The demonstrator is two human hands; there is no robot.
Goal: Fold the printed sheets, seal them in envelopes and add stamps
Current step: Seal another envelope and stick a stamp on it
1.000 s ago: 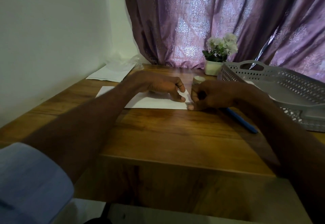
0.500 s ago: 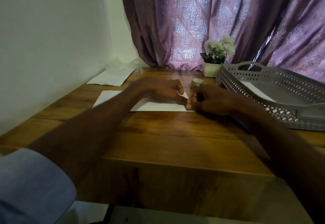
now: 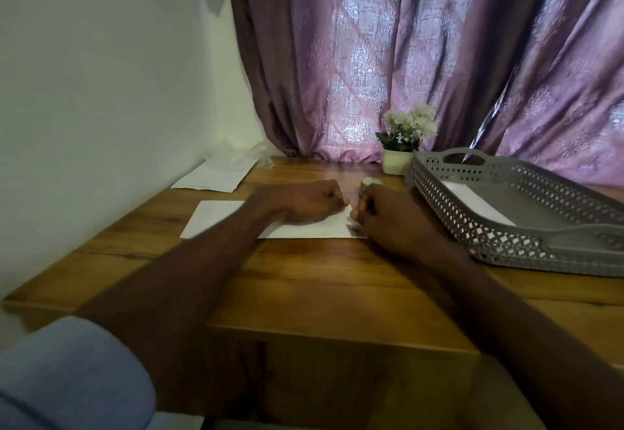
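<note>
A white envelope (image 3: pixel 216 218) lies flat on the wooden table (image 3: pixel 320 281). My left hand (image 3: pixel 304 201) rests on its middle with the fingers curled under. At the envelope's right end is my right hand (image 3: pixel 388 220), fingers curled, thumb tip down on the paper. A small dark stamp (image 3: pixel 354 230) sits on the envelope's near right corner, just below that thumb. Behind my right hand stands a small pale roll (image 3: pixel 370 182), partly hidden. I cannot see whether either hand holds anything small.
A grey perforated tray (image 3: pixel 526 247) with a white sheet (image 3: pixel 472 198) inside stands at the right. More white papers (image 3: pixel 211 178) and clear plastic lie at the back left by the wall. A small potted flower (image 3: pixel 401 156) stands before the purple curtain.
The view has tilted up slightly. My right hand has shifted a little to the right, uncovering the dark stamp on the envelope's corner. The blue pen seen earlier is now hidden under my right forearm.
</note>
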